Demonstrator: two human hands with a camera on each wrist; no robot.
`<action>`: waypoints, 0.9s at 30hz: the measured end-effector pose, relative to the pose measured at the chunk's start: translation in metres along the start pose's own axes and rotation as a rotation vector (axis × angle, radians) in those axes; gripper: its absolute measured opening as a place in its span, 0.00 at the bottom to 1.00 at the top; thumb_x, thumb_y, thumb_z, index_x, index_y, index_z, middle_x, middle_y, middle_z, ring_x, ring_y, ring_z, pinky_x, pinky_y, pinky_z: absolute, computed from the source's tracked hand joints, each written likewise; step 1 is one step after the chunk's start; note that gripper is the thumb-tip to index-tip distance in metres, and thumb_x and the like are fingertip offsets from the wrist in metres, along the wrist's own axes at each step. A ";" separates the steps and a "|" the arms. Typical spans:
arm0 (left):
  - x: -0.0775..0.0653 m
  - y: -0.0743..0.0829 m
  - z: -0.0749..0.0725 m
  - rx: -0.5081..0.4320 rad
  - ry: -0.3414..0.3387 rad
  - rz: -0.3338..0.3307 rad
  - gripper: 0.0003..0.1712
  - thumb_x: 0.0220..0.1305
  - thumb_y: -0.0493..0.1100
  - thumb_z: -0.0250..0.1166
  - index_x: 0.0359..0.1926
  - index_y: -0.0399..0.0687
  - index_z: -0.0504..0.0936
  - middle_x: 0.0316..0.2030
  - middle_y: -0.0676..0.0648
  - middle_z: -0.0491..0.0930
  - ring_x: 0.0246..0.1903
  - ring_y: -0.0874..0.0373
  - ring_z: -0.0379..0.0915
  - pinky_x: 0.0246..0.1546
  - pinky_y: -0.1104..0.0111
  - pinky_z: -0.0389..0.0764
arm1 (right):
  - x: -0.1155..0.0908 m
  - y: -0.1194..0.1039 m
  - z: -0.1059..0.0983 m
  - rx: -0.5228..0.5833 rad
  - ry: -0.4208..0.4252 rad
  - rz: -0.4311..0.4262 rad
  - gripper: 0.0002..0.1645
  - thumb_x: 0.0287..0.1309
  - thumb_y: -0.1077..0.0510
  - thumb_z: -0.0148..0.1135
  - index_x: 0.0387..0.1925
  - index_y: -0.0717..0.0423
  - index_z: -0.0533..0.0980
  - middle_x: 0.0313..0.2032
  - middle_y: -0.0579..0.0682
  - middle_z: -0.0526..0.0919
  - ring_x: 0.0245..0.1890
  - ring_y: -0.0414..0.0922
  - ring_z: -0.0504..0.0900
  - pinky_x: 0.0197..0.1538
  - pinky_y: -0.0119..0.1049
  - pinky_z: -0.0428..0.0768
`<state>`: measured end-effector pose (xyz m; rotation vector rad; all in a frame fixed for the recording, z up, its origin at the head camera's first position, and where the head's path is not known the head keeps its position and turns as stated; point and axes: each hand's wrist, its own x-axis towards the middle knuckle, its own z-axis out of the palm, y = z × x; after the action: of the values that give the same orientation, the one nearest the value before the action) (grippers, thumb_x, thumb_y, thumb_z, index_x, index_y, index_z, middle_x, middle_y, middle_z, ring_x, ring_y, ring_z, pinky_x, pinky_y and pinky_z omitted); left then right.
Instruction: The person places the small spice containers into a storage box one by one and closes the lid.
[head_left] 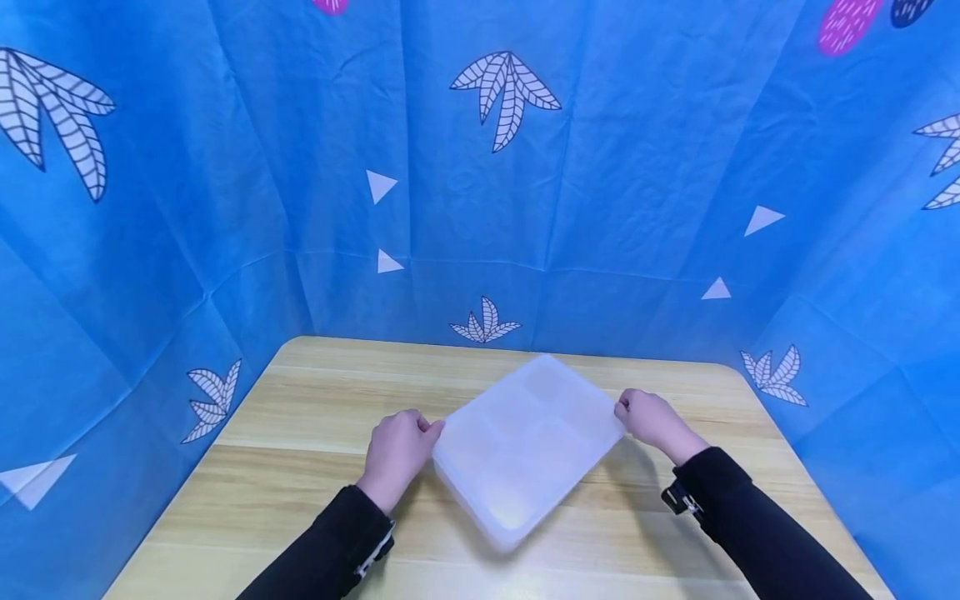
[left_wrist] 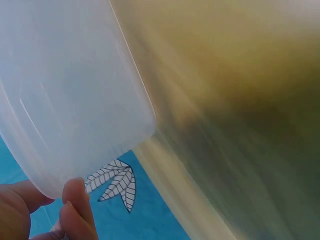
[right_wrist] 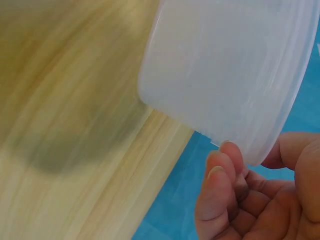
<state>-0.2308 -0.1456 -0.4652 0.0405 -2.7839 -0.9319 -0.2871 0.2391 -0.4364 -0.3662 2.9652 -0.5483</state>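
Note:
A translucent white plastic container (head_left: 525, 442) with a frosted lid hangs tilted a little above the table, turned cornerwise to me. Faint rounded shapes show through its top; what they are I cannot tell. At its left corner my left hand (head_left: 400, 450) pinches the rim between thumb and fingers. My right hand (head_left: 656, 421) pinches the opposite corner. In the left wrist view the container's smooth side and bottom (left_wrist: 75, 90) appear above the fingertips (left_wrist: 75, 190). The right wrist view shows its wall (right_wrist: 215, 70), with the thumb and curled fingers at the rim.
Below lies a light wood-grain table (head_left: 300, 467) with rounded far corners. A blue curtain (head_left: 480, 208) printed with white leaves and triangles surrounds the table at the back and both sides. The container's shadow falls on the wood.

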 end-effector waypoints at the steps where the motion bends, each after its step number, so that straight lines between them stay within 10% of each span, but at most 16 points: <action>1: 0.003 0.000 0.000 -0.002 0.008 0.003 0.16 0.64 0.50 0.69 0.26 0.43 0.85 0.19 0.52 0.78 0.19 0.59 0.71 0.24 0.66 0.74 | -0.004 0.000 0.000 0.000 -0.004 0.002 0.15 0.72 0.60 0.46 0.27 0.59 0.70 0.22 0.49 0.72 0.22 0.43 0.72 0.30 0.38 0.69; 27: 0.069 -0.002 0.017 -0.095 -0.046 0.088 0.11 0.70 0.43 0.64 0.37 0.39 0.87 0.29 0.47 0.85 0.25 0.59 0.77 0.31 0.64 0.80 | -0.065 -0.011 0.024 0.271 0.039 0.160 0.08 0.57 0.60 0.57 0.25 0.57 0.69 0.16 0.49 0.75 0.16 0.44 0.75 0.23 0.37 0.75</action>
<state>-0.3022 -0.1429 -0.4668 -0.1186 -2.7531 -1.0544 -0.2188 0.2372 -0.4510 -0.0932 2.8669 -0.9303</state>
